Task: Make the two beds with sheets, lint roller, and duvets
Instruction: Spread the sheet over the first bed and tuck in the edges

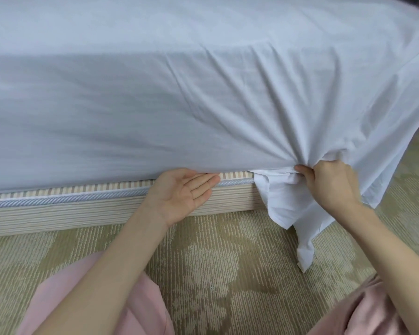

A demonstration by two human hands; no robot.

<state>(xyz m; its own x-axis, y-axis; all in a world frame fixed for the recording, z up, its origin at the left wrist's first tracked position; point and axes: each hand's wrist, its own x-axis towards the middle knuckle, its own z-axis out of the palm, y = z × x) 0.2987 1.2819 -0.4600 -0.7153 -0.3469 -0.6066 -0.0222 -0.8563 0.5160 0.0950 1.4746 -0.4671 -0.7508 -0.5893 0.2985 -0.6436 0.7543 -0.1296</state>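
Mostly smooth white sheet (pixel 179 93), corner bunched.

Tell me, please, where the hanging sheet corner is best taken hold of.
Probably high up, just below the right hand, coming from the left with the open left hand: the sheet corner hangs loose and gathered there, trailing toward the carpet.

sheet (pixel 179 93): over the mattress side, above the base (pixel 82 213)
loose corner (pixel 288 201): right, hanging to the carpet (pixel 228 274)
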